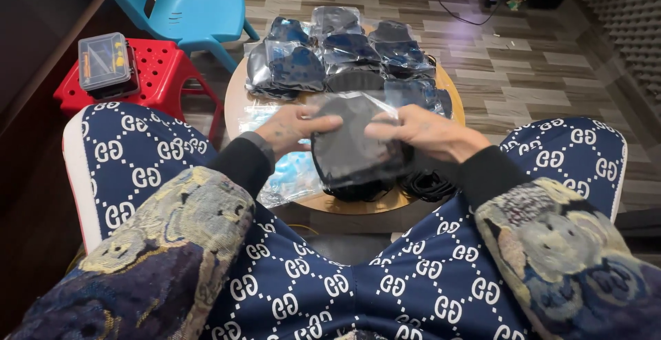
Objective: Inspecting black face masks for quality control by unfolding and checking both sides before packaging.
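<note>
Both hands are on one clear bag (354, 140) with a black item inside, held just above the round desk (358, 206). Left hand (292, 128) pinches the bag's left edge, right hand (420, 132) the right. Best to keep the grip at the edges — the film looks slippery. Stack of filled bags (337, 54) sits behind, loose black items (427, 185) under the right wrist.

A small round worktop (237, 99) stands before the knees. Bagged items (330, 54) are stacked on its far half; loose cords (427, 185) lie at its near right edge. To its left stands a stool (162, 71) — a box (105, 61) on it — with a chair (189, 13) behind.
</note>
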